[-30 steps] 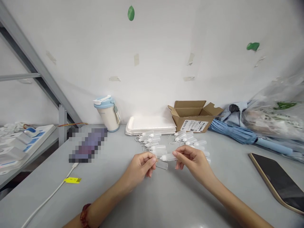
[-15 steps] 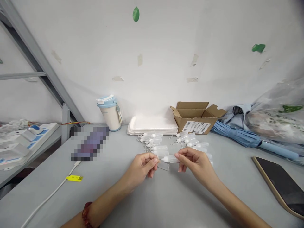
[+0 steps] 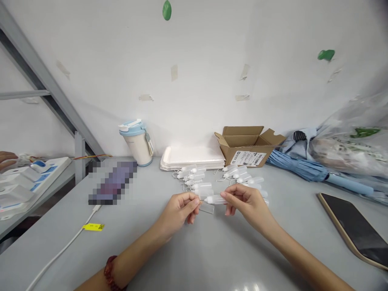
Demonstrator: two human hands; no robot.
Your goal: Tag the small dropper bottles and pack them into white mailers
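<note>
In the head view, my right hand (image 3: 246,202) pinches a small translucent squeeze bottle (image 3: 214,199) between thumb and fingers, its pointed nozzle facing left. My left hand (image 3: 182,208) is closed in a pinch at the nozzle's tip. A thin dark line, maybe a needle, spans the small gap; what those fingertips hold is too small to make out. Just below, a clear plastic piece (image 3: 207,208) shows beside the left fingers; whether it is held or lies on the table I cannot tell. Behind the hands lie several similar bottles (image 3: 203,186) with thin loops at their tips.
White padded envelopes (image 3: 192,157) are stacked by the wall, next to an open cardboard box (image 3: 245,151). A cup (image 3: 138,145) and a blurred-out device (image 3: 113,184) stand left. Right are a blue umbrella (image 3: 300,166) and a phone (image 3: 356,230). Another person's hand (image 3: 6,159) appears far left.
The view has shifted slightly, moving everything a little left and up. My two hands keep nearly the same pose around the bottle. Another person's hand has come in at the left edge.
</note>
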